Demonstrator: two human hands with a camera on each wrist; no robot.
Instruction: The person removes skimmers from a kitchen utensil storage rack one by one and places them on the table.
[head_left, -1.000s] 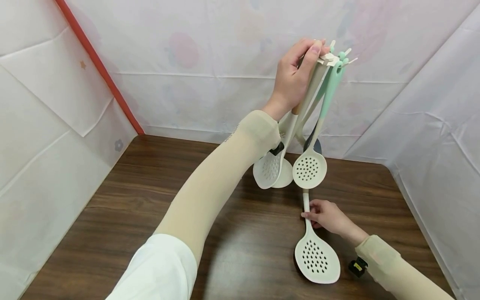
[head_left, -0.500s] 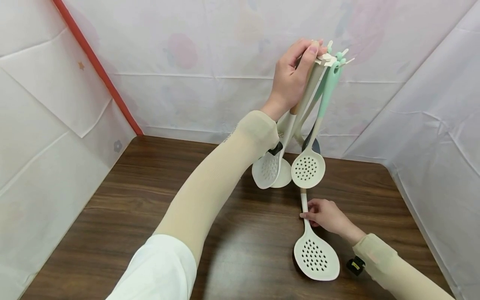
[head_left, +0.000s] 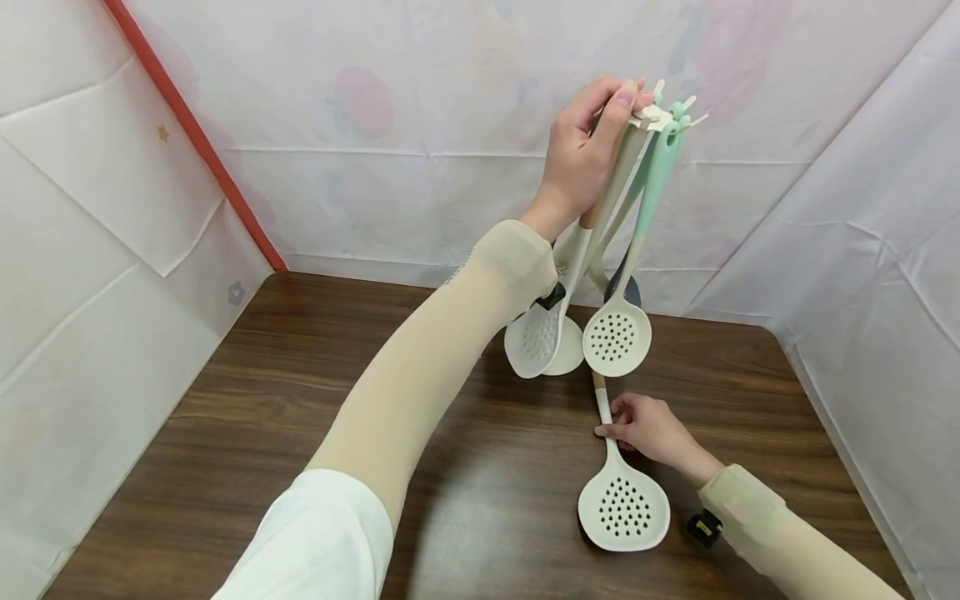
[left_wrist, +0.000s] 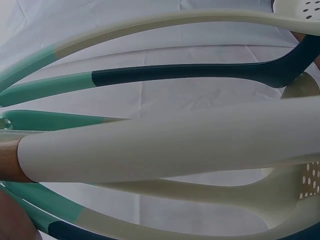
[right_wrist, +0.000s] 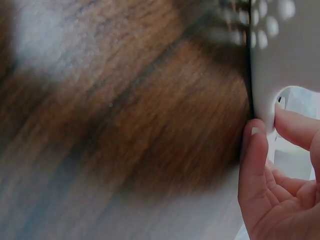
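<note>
Now the person's left hand [head_left: 581, 162] is up high against the white backdrop sheet [head_left: 420, 108], fingers curled round the top of a hanging cluster of cream and mint-green silicone kitchen utensils [head_left: 600, 250]. The handles fan downward from that grip, and a perforated cream spoon head [head_left: 617, 337] dangles lowest, just above the table. The left wrist view is filled with those handles: cream, mint and one dark navy handle [left_wrist: 200, 75] crossing the frame.

Down on the dark wood-grain table [head_left: 300, 417] lies a cream slotted skimmer with a wood-tipped handle [head_left: 621, 504]. Its long axis runs nearly straight away from the person, the round perforated head towards the body and the handle end pointing up under the hanging bunch. The right hand [head_left: 651, 429] is right on it, thumb and fingers pinching the narrow neck just above the head; the right wrist view shows fingertips [right_wrist: 255, 137] pressed against the cream edge, though it is blurred. The head looks to rest on the wood, but whether it is slightly raised cannot be told.

So the right hand is the one at the skimmer, while the left is well above and busy with the bunch. A small black and yellow wrist camera [head_left: 703, 527] sits by the right sleeve, beside the skimmer head.
</note>
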